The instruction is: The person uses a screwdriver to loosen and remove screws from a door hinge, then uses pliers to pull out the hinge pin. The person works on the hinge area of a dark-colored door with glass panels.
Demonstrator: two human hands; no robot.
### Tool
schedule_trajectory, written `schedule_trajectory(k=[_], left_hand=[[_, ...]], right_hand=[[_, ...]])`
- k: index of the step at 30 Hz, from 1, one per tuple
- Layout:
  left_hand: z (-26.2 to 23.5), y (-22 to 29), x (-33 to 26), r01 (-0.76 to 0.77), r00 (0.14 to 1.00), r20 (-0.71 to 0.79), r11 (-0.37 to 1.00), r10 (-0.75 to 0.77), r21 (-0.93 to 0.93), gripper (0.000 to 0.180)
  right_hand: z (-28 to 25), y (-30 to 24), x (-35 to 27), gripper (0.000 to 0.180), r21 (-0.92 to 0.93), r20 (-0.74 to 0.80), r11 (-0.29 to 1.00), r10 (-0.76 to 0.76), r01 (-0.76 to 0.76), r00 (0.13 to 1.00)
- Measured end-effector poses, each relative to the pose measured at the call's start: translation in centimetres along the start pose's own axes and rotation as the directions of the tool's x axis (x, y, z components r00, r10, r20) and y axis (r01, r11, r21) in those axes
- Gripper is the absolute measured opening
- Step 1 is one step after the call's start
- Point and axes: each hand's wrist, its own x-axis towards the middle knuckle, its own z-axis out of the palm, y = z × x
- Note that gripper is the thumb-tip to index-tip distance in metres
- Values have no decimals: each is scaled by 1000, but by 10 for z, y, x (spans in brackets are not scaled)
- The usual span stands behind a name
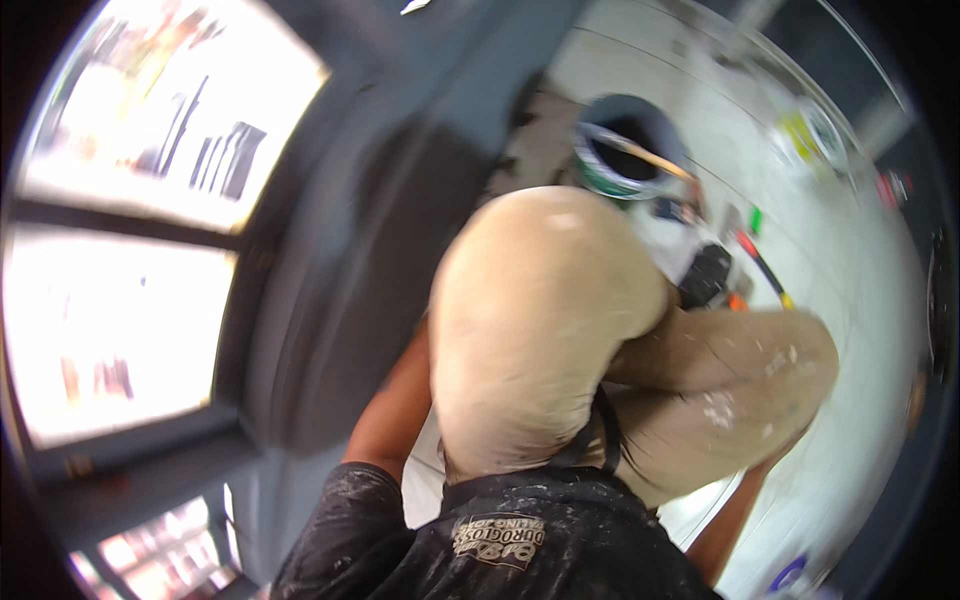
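I am crouching, with my beige, paint-flecked trousers (540,320) filling the middle of the view. My left forearm (400,390) runs down beside the raised knee, and the hand is hidden behind that leg. At the lower right my right hand (775,458) is partly visible at the edge of the other thigh, its fingers hidden. Whether it holds anything cannot be made out. Beyond my knees stands a dark bucket (655,118) with a green lower part. A brush-like tool with a wooden handle (655,158) lies across its rim.
A red-and-yellow-handled tool (766,270) lies on the pale tiled floor (860,290), near a small green object (756,220) and my dark shoe (707,275). Farther right is a white-and-yellow tub (812,138). A dark grey wall with bright windows (120,330) rises along my left.
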Motion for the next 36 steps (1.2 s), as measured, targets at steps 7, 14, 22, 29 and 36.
schedule_trajectory(k=[7, 14, 22, 29, 36], left_hand=[[-12, -65, -230, 103, 974, -228, 868, 12, 486, 69], [50, -52, -356, 401, 857, -76, 566, -510, 721, 105], [49, -62, -366, 395, 915, -154, 756, -372, 522, 103], [77, -21, -475, 329, 883, 128, 790, -452, 518, 101], [128, 19, -571, 88, 917, 248, 767, -311, 636, 77]], right_hand=[[80, -66, -148, 58, 232, 581, 973, -149, 13, 800], [110, -124, -168, 60, 327, 751, 945, -275, 23, 600], [112, -141, -167, 62, 297, 810, 953, -286, 63, 512], [102, -138, -174, 64, 256, 842, 963, -263, 79, 471], [93, -132, -189, 66, 228, 863, 970, -240, 80, 445]])
